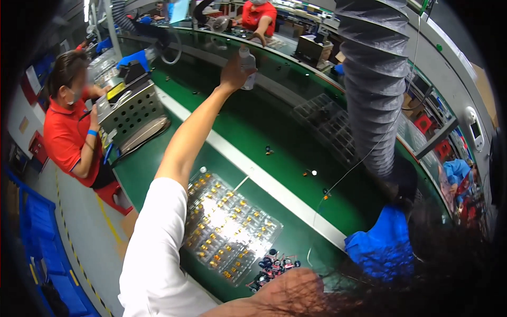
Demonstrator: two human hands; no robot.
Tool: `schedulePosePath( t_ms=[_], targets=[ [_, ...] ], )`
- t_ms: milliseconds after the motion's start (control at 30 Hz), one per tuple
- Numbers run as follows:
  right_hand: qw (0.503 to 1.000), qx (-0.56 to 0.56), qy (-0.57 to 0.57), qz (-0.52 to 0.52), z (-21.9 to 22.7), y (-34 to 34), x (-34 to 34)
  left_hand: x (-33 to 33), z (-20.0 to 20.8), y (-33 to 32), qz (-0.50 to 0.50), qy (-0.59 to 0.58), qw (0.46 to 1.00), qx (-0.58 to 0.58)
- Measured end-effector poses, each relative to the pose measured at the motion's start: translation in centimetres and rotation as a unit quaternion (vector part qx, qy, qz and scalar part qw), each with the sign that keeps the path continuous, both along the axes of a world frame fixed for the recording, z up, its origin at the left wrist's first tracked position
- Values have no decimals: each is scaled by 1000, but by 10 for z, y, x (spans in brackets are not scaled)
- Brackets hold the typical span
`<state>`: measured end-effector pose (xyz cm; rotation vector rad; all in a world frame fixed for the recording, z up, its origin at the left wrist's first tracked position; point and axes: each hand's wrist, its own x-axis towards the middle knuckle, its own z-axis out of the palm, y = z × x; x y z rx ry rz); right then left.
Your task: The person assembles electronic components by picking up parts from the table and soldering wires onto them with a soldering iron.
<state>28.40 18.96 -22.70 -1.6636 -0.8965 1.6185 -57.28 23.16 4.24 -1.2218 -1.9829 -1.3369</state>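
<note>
The left hand is closed around a clear bottle, reaching far out over the green belt. It grips the body from the left, with the neck free above the fingers; that hold probably serves to steady the bottle while leaving its top accessible. The bottle looks upright or nearly so. A co-worker's hand is just beyond the neck; whether they touch cannot be told.

So the bottle lies within the left hand's grasp, on its right side, and well apart from everything on the near tabletop. There, a clear tray sits to the right of the white sleeve, its pockets holding small yellow-orange parts, presumably to space them out. Just beside its near right corner lies a loose heap of dark and red parts, within easy reach of the person.

Bare skin, likely of the right arm, shows at the near edge beside the heap. Hair veils it, so whether the right hand is open or closed cannot be told.

A white rail divides tabletop from belt, perhaps to separate the two work areas.
</note>
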Motion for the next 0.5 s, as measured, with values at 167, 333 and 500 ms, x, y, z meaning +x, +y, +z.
schedulePosePath(
  t_ms=[167,333,500],
  targets=[
    [998,-45,16,-44,9,25,31,-61,-13,85,84,77,993,19],
    [988,-102,52,-99,-2,25,46,-62,-31,150,39,71,997,3],
    [974,-170,96,-117,-20,30,38,-72,-74,196,-26,-85,996,-25]
  ],
)
